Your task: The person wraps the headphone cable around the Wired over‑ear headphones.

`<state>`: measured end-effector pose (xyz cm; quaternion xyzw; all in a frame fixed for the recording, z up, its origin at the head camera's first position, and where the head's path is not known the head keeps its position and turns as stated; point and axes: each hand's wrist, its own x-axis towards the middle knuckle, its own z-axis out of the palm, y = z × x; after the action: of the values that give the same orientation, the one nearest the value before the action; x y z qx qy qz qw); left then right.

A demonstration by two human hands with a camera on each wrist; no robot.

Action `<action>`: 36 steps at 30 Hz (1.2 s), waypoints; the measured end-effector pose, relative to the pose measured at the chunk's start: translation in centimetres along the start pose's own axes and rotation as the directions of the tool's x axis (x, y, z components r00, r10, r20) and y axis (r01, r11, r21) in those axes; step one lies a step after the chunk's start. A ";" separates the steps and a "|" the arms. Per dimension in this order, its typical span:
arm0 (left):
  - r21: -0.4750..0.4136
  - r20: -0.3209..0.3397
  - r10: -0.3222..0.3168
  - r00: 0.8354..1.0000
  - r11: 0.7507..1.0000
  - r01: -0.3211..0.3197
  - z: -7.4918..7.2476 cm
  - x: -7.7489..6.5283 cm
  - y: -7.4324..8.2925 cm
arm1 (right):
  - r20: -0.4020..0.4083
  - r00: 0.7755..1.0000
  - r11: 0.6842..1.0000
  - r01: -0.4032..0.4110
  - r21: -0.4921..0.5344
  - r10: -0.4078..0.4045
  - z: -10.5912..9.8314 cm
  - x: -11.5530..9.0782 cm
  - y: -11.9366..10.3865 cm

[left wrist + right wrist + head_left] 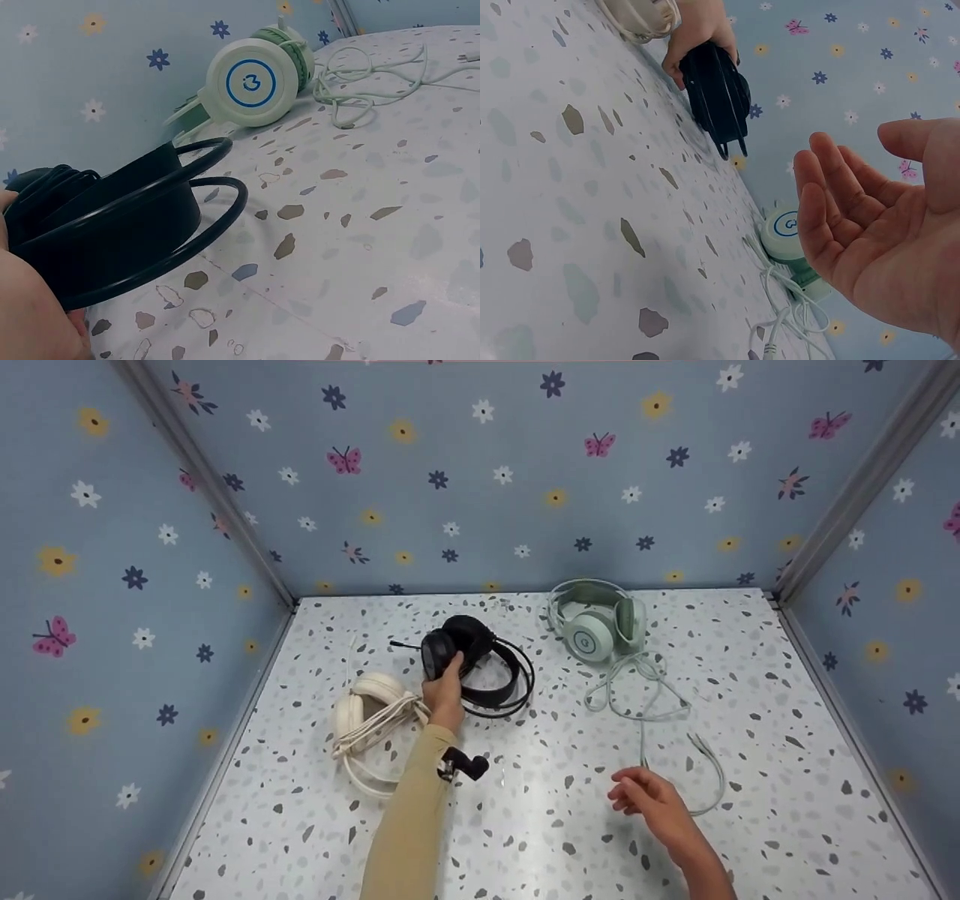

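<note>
Black headphones with a thin microphone boom lie left of the middle of the table in the head view. My left hand grips them by an ear cup, thumb on its near side. In the left wrist view their headband and thin outer hoops reach away from the hand. My right hand is held over the front right of the table, fingers loosely bent with nothing in them. Its palm shows bare in the right wrist view. Nearest to it is the pale green cable.
White headphones with a bundled cable lie just left of my left forearm. Pale green headphones stand at the back right, their cable trailing forward. Flowered walls enclose the speckled table at the back and sides.
</note>
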<state>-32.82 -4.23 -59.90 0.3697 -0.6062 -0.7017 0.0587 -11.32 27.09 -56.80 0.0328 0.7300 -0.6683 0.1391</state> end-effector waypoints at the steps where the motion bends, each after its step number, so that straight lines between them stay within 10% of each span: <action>1: 0.014 -0.002 0.009 1.000 1.000 -0.009 0.0 -0.1 -0.1 | -0.003 1.000 1.000 -0.004 -0.002 0.004 0.0 0.0 0.1; 15: -0.023 -0.016 0.081 0.997 0.996 -0.081 0.3 -1.4 -0.1 | 0.002 0.999 0.999 -0.047 -0.022 0.047 0.3 0.4 -0.1; 22: 0.181 -0.034 0.115 0.993 0.978 -0.107 0.1 -2.4 0.6 | 0.009 0.999 0.999 -0.042 -0.032 0.042 0.3 0.5 -0.6; 26: 0.246 0.001 0.267 0.964 0.934 -0.259 -0.4 -4.5 1.5 | 0.014 0.999 0.998 -0.037 -0.044 0.037 0.4 0.6 -0.7; 29: 0.174 0.123 0.424 0.897 0.881 -0.440 -1.4 -6.8 2.2 | 0.011 0.999 0.998 -0.031 -0.046 0.032 0.5 0.6 -0.6; 31: 0.070 0.279 0.500 0.820 0.841 -0.537 -2.8 -8.3 2.1 | 0.011 0.999 0.998 -0.032 -0.047 0.033 0.7 0.5 -0.3; 36: -0.011 0.751 0.409 0.518 0.793 -0.609 -8.4 -11.5 0.3 | 0.023 0.997 0.996 -0.071 -0.056 0.072 1.1 -0.1 0.9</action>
<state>-19.72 -4.95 -54.42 -0.1280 -0.7442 -0.6550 -0.0273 -10.87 26.10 -57.72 0.0465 0.7447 -0.6429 0.1731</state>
